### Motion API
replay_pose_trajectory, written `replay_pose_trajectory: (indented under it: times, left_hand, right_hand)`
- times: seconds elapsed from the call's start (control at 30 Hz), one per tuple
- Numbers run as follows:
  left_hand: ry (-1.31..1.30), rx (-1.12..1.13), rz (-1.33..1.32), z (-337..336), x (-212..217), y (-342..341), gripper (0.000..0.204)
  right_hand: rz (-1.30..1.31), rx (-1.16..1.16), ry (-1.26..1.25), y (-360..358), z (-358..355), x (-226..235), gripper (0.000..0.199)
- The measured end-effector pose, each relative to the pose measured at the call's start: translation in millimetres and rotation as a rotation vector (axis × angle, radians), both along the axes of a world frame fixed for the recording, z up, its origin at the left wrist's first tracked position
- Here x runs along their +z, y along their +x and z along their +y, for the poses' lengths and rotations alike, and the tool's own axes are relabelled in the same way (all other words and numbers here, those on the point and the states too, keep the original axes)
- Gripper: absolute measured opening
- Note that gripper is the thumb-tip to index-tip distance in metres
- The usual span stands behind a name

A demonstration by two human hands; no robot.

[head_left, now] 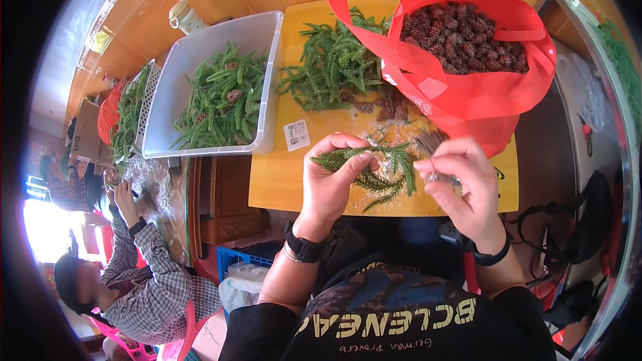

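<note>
My left hand [328,177] pinches an artificial pine sprig [401,160] between thumb and fingers, its green needled branches spreading to the right over the yellow table [281,184]. Just right of the sprig is my right hand [465,184], thumb and fingers brought together; a small greyish bit shows under them, too small to name. A bundle of thin brown stems [431,140] lies right behind that hand. Beyond both hands rest a heap of green pine sprigs [334,70] and several loose pine cones [391,105]. White crumbs are scattered around the sprig.
A red bag [495,103] full of brown pine cones [465,37] stands at the back right. At the left, a translucent bin [164,107] holds sprigs with cones. A white label [296,135] lies beside it. Another person [147,281] in a checked shirt works at far left.
</note>
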State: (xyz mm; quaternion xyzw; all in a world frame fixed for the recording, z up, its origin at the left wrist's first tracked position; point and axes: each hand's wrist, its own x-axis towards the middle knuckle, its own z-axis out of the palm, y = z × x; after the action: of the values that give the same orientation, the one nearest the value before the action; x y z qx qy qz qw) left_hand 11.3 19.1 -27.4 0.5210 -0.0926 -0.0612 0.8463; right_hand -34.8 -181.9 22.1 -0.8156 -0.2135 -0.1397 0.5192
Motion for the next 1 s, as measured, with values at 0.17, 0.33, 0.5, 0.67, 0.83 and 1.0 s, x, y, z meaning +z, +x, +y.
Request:
replay_pose_trajectory:
  times: [0.17,0.33,0.5,0.67,0.83,1.0]
  left_hand:
    - [0.026,0.021,-0.047,-4,0,0,0.013]
    - [0.018,0.031,-0.044,-7,5,-5,0.015]
    - [0.287,0.101,-0.239,-6,3,-5,0.017]
    - [0.464,0.134,-0.46,-6,11,-6,0.019]
    - [0.477,0.122,-0.426,-6,13,-7,0.02]
    - [0.35,0.016,-0.258,-4,12,-6,0.026]
  right_hand:
    - [0.137,0.077,0.085,-8,14,-1,0.037]
    - [0.237,0.015,0.079,-7,18,-8,0.035]
    - [0.228,-0.074,0.089,-6,26,-9,0.041]
    - [0.177,-0.063,0.055,-1,30,-7,0.054]
    - [0.222,-0.046,0.031,6,27,-8,0.05]
    - [0.363,-0.022,0.066,7,26,-6,0.044]
